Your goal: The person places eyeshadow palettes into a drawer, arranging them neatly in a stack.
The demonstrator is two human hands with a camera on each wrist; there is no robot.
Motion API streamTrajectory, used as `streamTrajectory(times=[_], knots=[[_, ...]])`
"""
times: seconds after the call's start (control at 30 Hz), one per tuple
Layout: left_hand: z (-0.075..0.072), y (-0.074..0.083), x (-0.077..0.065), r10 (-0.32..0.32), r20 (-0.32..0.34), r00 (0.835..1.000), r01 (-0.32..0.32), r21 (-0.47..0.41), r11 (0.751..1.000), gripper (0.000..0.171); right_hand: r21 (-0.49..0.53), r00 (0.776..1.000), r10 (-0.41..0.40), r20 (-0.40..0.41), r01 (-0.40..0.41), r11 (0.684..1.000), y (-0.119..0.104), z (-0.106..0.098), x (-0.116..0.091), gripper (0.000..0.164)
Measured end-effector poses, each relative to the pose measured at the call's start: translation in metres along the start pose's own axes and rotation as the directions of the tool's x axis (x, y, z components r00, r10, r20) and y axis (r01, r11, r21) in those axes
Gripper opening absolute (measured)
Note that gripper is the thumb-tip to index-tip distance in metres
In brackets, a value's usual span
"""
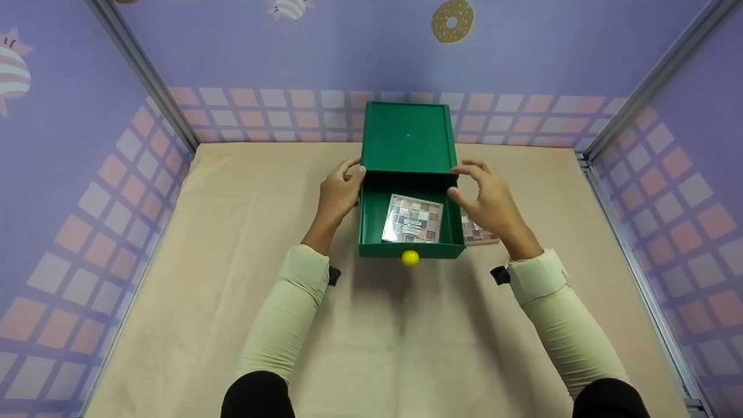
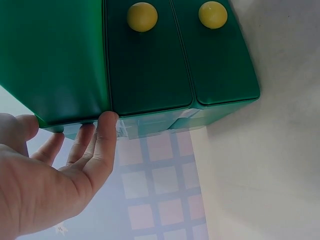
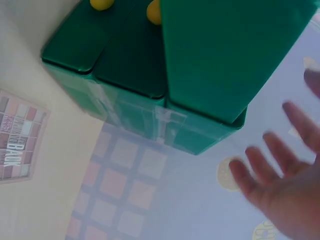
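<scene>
A green drawer cabinet (image 1: 409,136) stands near the back wall, its top drawer (image 1: 380,251) pulled out towards me by a round yellow knob's (image 1: 410,258) side. Inside the drawer a clear-lidded makeup palette (image 1: 413,219) lies slightly turned. My left hand (image 1: 338,194) touches the left side of the cabinet, fingertips against it in the left wrist view. Beside the right side is my right hand (image 1: 489,200), fingers spread and holding nothing; the right wrist view shows it apart from the cabinet. A second makeup palette (image 3: 19,137) lies on the table, partly hidden under that hand in the head view.
Two lower drawers (image 2: 150,75) are closed, each with a yellow knob. A beige cloth (image 1: 261,203) covers the table. Patterned purple panels (image 1: 232,58) enclose it at the back and both sides, with metal posts (image 1: 142,72) at the corners.
</scene>
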State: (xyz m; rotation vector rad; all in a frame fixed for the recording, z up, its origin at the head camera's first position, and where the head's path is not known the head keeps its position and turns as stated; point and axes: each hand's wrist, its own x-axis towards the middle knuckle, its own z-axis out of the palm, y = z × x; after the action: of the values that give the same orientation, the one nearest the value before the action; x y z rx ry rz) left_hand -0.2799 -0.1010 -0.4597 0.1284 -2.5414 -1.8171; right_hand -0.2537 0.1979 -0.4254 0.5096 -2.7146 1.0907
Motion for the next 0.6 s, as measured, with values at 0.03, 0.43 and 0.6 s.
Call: streamTrajectory(times=[0.03,0.43,0.6], knots=[[0.000,0.000,0.000,0.000,0.003,1.000,0.000,-0.001,1.000,0.046,-0.003,0.999,0.030,-0.036,-0.030,1.000,0.003,0.000,0.001,0.042],[-0.001,0.000,-0.001,0.003,-0.001,1.000,-0.003,0.012,1.000,0.044,-0.110,0.920,0.375,-0.117,-0.387,0.916,0.051,0.023,-0.002,0.058],[0.000,-0.001,0.000,0.011,-0.005,1.000,-0.011,0.004,1.000,0.043,-0.158,0.869,0.490,-0.068,-0.494,0.855,0.066,0.036,-0.006,0.068]])
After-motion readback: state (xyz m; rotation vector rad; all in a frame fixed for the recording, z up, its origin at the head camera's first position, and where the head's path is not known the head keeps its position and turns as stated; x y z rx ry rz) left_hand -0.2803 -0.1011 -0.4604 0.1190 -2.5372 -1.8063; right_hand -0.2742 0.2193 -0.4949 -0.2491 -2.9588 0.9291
